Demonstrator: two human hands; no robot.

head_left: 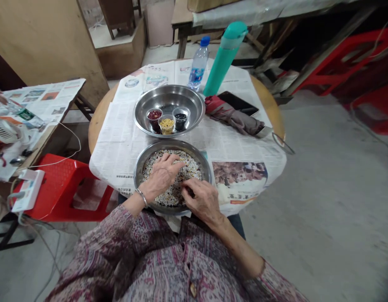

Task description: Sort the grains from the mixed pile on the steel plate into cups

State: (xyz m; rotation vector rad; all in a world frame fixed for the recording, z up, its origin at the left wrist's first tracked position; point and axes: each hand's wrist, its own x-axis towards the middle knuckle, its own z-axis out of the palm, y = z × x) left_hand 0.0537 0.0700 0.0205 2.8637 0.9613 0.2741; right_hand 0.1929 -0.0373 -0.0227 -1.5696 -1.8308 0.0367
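In the metal bowl point(207, 165) at mid-frame, we judge the mixed grains point(193, 167) light, hard and slippery, best pinched singly. Our left hand point(163, 174) spreads loosely, gripping nothing visible; our right hand point(202, 198) curls, its hold hidden.

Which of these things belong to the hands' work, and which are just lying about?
Probably in use:
near bowl
mixed grains, at left hand and right hand
far bowl
red-filled cup
yellow-filled cup
black-filled cup

Probably lying about:
water bottle
turquoise flask
umbrella-like bundle
flat black item
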